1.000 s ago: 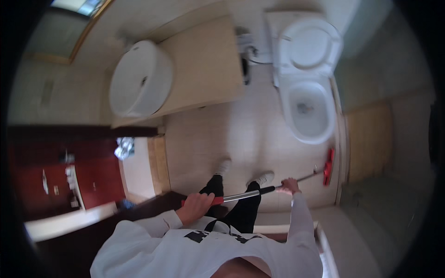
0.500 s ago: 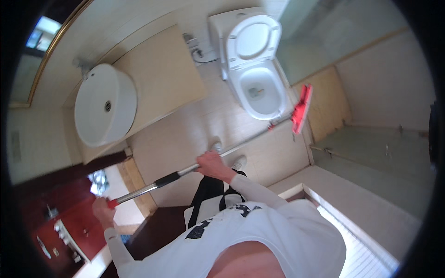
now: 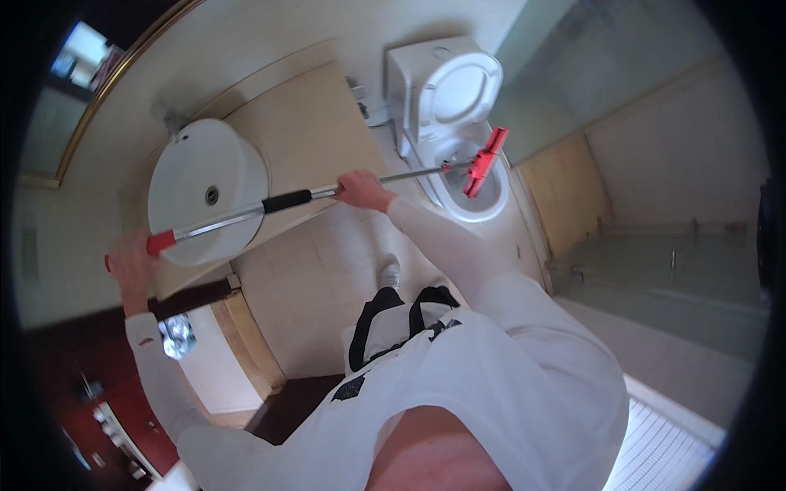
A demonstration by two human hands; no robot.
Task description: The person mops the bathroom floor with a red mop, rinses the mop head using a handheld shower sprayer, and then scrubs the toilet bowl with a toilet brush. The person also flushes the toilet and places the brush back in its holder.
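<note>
A long mop with a metal pole reaches across from left to right. Its red mop head (image 3: 489,161) is over the bowl of the white toilet (image 3: 473,215), whose lid and seat stand raised; whether it touches the toilet I cannot tell. My right hand (image 3: 363,191) is closed round the pole just beyond the black grip sleeve (image 3: 286,201). At the red end of the pole (image 3: 161,242), my left hand (image 3: 133,263), somewhat blurred, is wrapped round the handle. That end passes over the near side of the round white washbasin (image 3: 182,168).
The washbasin sits on a beige counter (image 3: 315,123) beside the toilet. Frosted glass panels (image 3: 647,258) stand at the right. A gold-framed mirror (image 3: 82,123) hangs at the far left. At lower left a doorway with a wooden threshold (image 3: 247,348) opens on a dark red floor (image 3: 155,442).
Both hands have lifted the mop away from the floor. The mop head has moved left and up, from beside the toilet to over its bowl. My view has shifted slightly.
</note>
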